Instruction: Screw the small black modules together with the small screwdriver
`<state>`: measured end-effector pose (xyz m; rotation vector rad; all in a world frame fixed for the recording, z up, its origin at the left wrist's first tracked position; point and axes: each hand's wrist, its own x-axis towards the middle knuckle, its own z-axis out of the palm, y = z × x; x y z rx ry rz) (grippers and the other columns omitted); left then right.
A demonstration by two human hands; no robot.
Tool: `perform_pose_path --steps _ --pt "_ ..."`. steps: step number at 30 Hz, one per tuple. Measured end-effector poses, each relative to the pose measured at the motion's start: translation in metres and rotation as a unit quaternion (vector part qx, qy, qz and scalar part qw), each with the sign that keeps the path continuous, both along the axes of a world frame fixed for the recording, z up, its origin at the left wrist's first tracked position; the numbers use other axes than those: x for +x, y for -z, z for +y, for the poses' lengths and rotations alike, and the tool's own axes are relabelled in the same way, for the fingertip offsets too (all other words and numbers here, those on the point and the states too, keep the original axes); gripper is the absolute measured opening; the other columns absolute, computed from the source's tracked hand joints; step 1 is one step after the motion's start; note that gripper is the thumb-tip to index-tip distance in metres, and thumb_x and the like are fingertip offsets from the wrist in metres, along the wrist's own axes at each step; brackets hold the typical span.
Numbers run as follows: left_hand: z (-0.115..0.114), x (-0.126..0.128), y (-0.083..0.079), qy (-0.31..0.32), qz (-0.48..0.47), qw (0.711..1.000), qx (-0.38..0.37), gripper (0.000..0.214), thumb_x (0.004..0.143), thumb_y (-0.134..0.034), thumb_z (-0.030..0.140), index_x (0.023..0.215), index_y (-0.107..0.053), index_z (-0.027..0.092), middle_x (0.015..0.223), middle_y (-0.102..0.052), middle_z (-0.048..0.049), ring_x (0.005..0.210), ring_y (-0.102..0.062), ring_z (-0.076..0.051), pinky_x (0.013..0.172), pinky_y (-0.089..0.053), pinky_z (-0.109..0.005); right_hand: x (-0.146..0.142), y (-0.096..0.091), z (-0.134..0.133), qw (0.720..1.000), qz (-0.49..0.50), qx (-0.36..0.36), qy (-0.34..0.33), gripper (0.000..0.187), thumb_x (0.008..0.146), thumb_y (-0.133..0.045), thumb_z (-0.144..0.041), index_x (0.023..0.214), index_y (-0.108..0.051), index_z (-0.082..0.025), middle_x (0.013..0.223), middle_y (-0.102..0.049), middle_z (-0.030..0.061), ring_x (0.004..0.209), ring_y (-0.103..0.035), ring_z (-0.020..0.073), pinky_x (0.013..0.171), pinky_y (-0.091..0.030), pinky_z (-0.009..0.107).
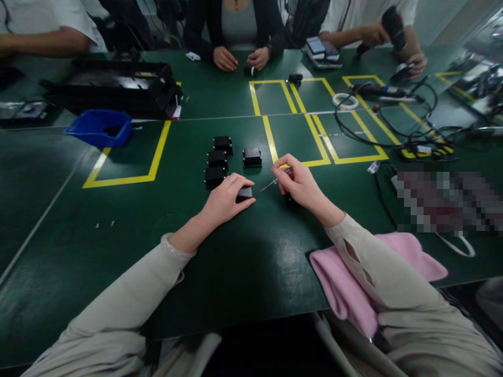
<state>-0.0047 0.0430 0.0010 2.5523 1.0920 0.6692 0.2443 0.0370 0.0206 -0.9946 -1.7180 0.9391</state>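
My left hand [226,198] is closed round a small black box [244,194], pressing it to the green table. In my right hand [298,182] is a thin screwdriver [264,188], its handle between thumb and fingers. The shaft slants down to the left, and its tip is at the right side of the held box. Three similar black boxes [216,177] stand in a column just beyond my left hand. Another black box [252,157] sits apart to their right. Something small and dark [289,198] shows under my right hand, mostly hidden.
Black trays [113,84] and a blue bin [100,127] stand at the back left. Yellow tape [267,137] marks the green table [251,272]. Cables [416,141] tangle at right. A pink cloth [341,283] lies under my right forearm. Co-workers' hands [225,58] are across the table.
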Motion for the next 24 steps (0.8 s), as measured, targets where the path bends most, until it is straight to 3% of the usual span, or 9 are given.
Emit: perform_pose_path --steps 5,11,18,24 --pt "-0.0002 0.0001 -0.0003 -0.002 0.003 1.0 0.0 0.032 0.095 -0.073 0.029 0.124 -0.062 0.019 0.123 -0.067 -0.012 0.119 -0.065 -0.031 0.1 -0.056 -0.048 0.0001 0.0004 -0.0008 1.0 0.013 0.006 0.001 0.008 0.102 -0.058 -0.029 0.103 -0.053 -0.023 0.062 -0.052 -0.0089 0.047 -0.051 0.0094 0.049 -0.036 0.025" --pt "0.0006 -0.0005 0.0007 0.005 -0.003 1.0 0.005 0.033 0.096 -0.073 0.029 0.124 -0.061 0.018 0.122 -0.067 -0.0126 0.118 -0.065 -0.031 0.1 -0.056 -0.048 -0.0005 0.001 -0.0003 1.0 0.001 -0.009 0.014 0.023 0.106 -0.057 -0.043 0.094 -0.052 -0.023 0.051 -0.048 -0.0099 0.043 -0.047 0.0096 0.048 -0.033 0.025" --pt "-0.0002 0.0002 -0.0017 0.0 0.0 1.0 -0.007 0.032 0.095 -0.073 0.029 0.124 -0.061 0.02 0.123 -0.066 -0.0112 0.119 -0.065 -0.03 0.1 -0.057 -0.047 -0.0002 0.0002 -0.0015 1.0 0.007 -0.004 0.012 0.012 0.104 -0.058 -0.034 0.104 -0.051 -0.024 0.062 -0.05 -0.0087 0.047 -0.051 0.0102 0.049 -0.036 0.026" --pt "-0.0006 0.0001 -0.0028 0.0 -0.003 1.0 -0.012 0.032 0.095 -0.072 0.03 0.124 -0.062 0.021 0.123 -0.066 -0.0109 0.119 -0.065 -0.03 0.101 -0.056 -0.047 0.0001 -0.0013 -0.0012 1.0 -0.004 -0.009 0.016 0.022 0.106 -0.058 -0.042 0.094 -0.052 -0.024 0.053 -0.049 -0.0093 0.044 -0.049 0.0106 0.048 -0.034 0.026"
